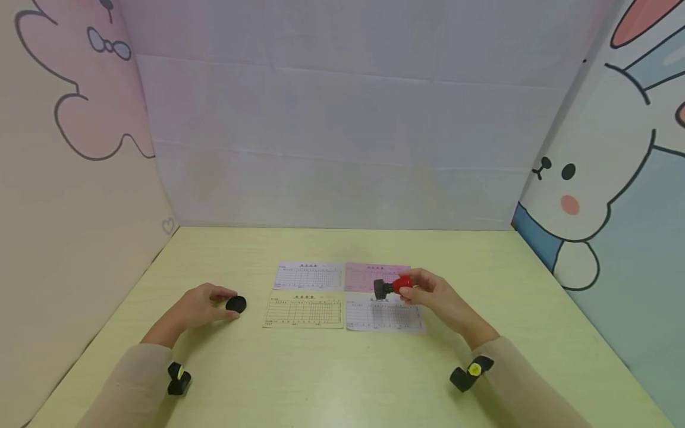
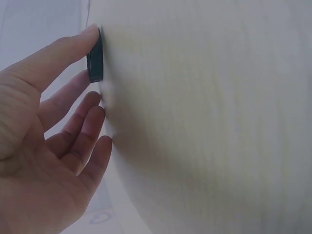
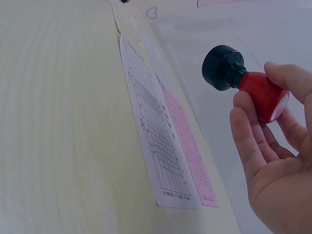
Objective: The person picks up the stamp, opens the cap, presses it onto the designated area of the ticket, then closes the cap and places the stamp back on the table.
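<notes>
In the head view my right hand (image 1: 436, 295) grips the red handle of a stamp (image 1: 393, 286), whose black round head points left above the paper forms. The right wrist view shows thumb and fingers around that red handle (image 3: 263, 95), with the black head (image 3: 223, 67) clear of the paper. At the left, my left hand (image 1: 202, 307) pinches a round black cap (image 1: 236, 304) between thumb and finger, at the tabletop. Seen edge-on in the left wrist view, the cap (image 2: 95, 57) lies close to the table surface.
Several printed forms lie side by side mid-table: a white form (image 1: 308, 276), a yellow form (image 1: 304, 310), a pink form (image 1: 364, 274) and another white form (image 1: 382, 318). A pale wall (image 1: 342, 142) stands behind the wooden table (image 1: 299, 380); cartoon-printed panels flank both sides.
</notes>
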The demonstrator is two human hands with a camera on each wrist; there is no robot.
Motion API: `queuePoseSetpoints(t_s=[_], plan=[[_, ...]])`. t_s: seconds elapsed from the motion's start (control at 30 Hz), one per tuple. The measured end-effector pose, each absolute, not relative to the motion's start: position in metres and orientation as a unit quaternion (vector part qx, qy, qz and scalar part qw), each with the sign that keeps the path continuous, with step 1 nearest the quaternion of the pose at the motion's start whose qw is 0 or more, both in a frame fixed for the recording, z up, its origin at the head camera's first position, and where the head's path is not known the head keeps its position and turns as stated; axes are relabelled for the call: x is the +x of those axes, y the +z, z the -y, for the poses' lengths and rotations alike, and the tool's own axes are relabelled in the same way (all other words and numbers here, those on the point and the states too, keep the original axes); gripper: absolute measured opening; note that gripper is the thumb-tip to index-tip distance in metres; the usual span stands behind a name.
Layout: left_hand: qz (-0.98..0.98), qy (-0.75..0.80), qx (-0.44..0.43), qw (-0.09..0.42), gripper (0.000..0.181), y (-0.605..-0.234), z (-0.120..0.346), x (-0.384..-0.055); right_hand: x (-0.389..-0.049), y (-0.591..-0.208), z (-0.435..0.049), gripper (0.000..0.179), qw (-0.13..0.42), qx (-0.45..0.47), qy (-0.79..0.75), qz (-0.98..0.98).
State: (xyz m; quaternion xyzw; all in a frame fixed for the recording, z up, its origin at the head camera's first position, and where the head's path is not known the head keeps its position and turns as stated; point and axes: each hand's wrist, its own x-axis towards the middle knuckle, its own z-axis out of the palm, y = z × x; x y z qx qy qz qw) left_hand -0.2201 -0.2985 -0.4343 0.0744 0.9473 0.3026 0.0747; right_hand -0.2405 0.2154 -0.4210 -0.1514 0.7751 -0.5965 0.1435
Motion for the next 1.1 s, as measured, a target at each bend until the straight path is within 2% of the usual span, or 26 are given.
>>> queuePoseSetpoints(t_s=[0.43,0.83,1.1], plan=[[-0.947,0.299,0.083,0.083,0.063,-0.432,0.298,-0.219,-0.239,-0.412,-0.211,0.045,0.097,-0.151,-0.554,-0.813],[-0.949,0.292,0.083,0.084,0.069,-0.428,0.294,-0.222,-0.239,-0.407,-0.209,0.040,0.094,-0.162,-0.546,-0.817],[-0.943,0.311,0.090,0.076,0.061,-0.420,0.276,-0.235,-0.242,-0.407,-0.208,0.047,0.081,-0.158,-0.526,-0.832]])
